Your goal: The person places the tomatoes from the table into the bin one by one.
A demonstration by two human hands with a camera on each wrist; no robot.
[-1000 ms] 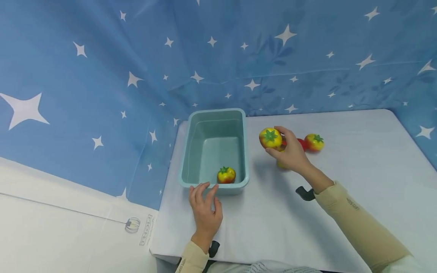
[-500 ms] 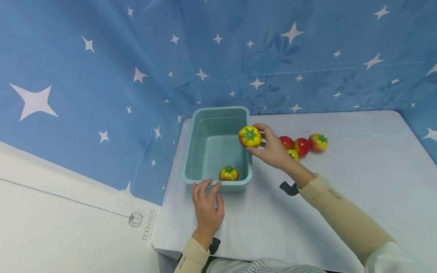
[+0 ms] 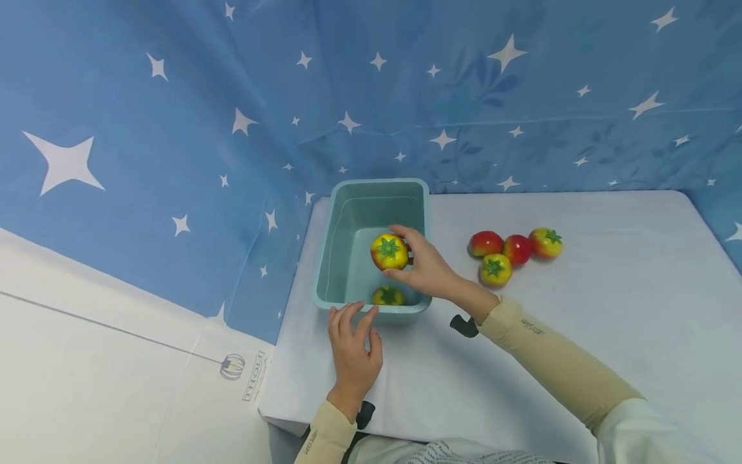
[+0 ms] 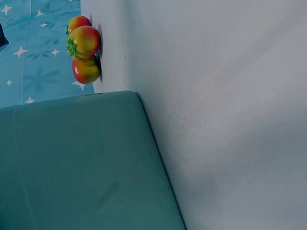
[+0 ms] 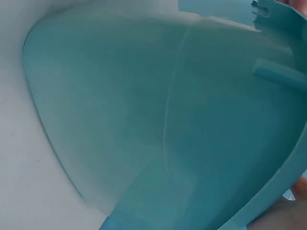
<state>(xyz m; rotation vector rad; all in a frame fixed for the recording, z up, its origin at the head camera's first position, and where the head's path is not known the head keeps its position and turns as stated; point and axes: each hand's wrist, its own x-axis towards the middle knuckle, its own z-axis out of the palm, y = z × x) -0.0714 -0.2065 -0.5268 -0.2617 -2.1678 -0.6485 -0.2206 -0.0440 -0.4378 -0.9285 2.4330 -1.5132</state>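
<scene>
My right hand (image 3: 426, 265) pinches a yellow-and-red tomato (image 3: 390, 251) with a green star-shaped leaf cap. Hand and tomato are over the inside of the teal plastic bin (image 3: 323, 258), reaching across its right wall. Another tomato (image 3: 388, 296) lies in the bin's near right corner. At the near rim is my left hand (image 3: 355, 354), its fingertips at the edge and its thumb apart. The left wrist view shows the bin's outer wall (image 4: 81, 158), without the hand. Only bits of the right hand (image 5: 283, 213) appear past the rim in the right wrist view.
Right of the bin, a cluster on the white-covered table (image 3: 608, 309) includes a yellow tomato (image 3: 495, 270), a red fruit (image 3: 485, 243), another red one (image 3: 518, 250) and a red-yellow tomato (image 3: 545, 243). A blue star-patterned curtain (image 3: 394, 96) hangs behind the table.
My right hand has carried the tomato leftward from beside the cluster, across the bin's right rim and over its inside. The left hand has stayed at the near rim.
</scene>
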